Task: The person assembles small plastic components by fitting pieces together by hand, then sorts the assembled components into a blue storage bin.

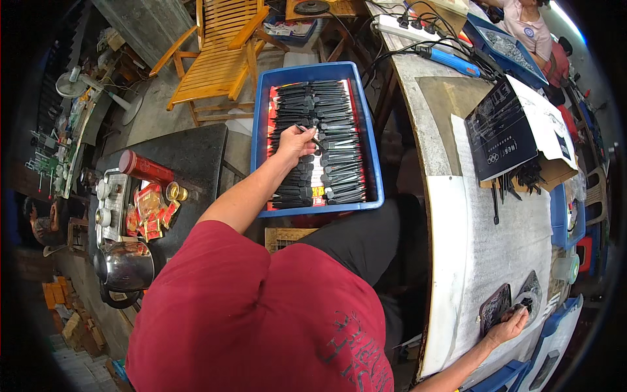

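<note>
My left hand (297, 144) is closed around a slim dark tool (311, 135), over the middle of a blue plastic crate (377, 157). Inside the crate, many slim black tapered tools (343, 157) lie in two columns of neat rows, on red and white printed sheets; their exact kind is too small to tell. Far to the right, my right hand (509, 328) is at the worktable, its fingers pinched together by small black pieces. Beside it lie a dark shallow tray (495, 308) and a grey tray-like piece (530, 294). What the right fingers grip is unclear.
The white-covered worktable (450, 261) carries an open carton (522, 130) with black tools spilling out, and a power strip (418, 29). At left, a dark table (196, 147) bears a kettle (127, 266) and red canister (147, 168). A wooden chair (215, 59) stands ahead; another person (526, 29) sits far right.
</note>
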The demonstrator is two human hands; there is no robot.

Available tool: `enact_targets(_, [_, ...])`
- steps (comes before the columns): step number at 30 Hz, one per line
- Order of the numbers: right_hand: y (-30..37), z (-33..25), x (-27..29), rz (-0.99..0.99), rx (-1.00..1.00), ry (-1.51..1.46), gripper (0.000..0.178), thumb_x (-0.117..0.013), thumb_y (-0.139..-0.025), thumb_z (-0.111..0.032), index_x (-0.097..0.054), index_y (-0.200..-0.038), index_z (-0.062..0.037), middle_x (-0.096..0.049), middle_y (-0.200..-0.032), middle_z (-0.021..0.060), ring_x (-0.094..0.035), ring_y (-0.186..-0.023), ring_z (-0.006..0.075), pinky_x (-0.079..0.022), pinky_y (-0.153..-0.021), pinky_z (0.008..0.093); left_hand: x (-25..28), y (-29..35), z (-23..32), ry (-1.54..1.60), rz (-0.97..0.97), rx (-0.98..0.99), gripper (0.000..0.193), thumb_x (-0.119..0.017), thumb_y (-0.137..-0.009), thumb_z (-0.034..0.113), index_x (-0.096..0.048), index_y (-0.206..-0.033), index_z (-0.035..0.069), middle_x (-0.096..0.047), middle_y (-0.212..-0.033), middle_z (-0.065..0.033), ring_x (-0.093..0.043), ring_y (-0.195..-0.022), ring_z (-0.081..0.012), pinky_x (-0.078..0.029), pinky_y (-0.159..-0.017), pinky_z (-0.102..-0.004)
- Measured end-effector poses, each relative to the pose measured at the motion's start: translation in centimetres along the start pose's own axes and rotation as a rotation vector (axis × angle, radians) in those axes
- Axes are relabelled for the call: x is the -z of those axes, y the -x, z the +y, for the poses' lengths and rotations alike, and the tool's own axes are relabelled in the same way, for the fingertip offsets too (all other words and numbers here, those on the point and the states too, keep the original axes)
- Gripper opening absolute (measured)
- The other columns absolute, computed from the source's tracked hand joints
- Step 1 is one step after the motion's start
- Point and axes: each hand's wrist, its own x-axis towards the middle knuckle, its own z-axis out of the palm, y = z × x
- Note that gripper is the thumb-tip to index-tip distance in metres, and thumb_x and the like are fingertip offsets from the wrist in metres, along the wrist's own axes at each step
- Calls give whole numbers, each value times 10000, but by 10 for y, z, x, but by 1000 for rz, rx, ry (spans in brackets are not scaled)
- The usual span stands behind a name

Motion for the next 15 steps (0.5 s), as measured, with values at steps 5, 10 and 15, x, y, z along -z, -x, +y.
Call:
enact_targets(5, [0,1,0,19,-13,10,148,-460,-873,-182,-505,-815,-54,-377,-588,-44,-278,-476,23,-213,-405,169,0,2,-4,-25,-33,10,206,-664,-727,199,-499,-770,82,-545,-682,-25,-526,-526,-103,-473,-450,-227])
enact_targets(10, [0,2,2,7,-11,14,149,-465,-871,-184,-507,-817,-51,-373,-589,-46,-279,-477,24,-216,-405,170,-4,4,-3,-58,-73,12,202,-670,-724,200,-500,-781,107,-539,-678,-5,-538,-526,-94,-489,-455,-214])
enact_targets(15, [0,5,6,1,-26,6,137,-471,-867,-174,-516,-829,-50,-395,-609,-42,-293,-484,25,-227,-407,167,-9,2,-6,-35,-121,11,201,-667,-728,216,-512,-786,102,-535,-682,4,-534,-540,-87,-489,-481,-212])
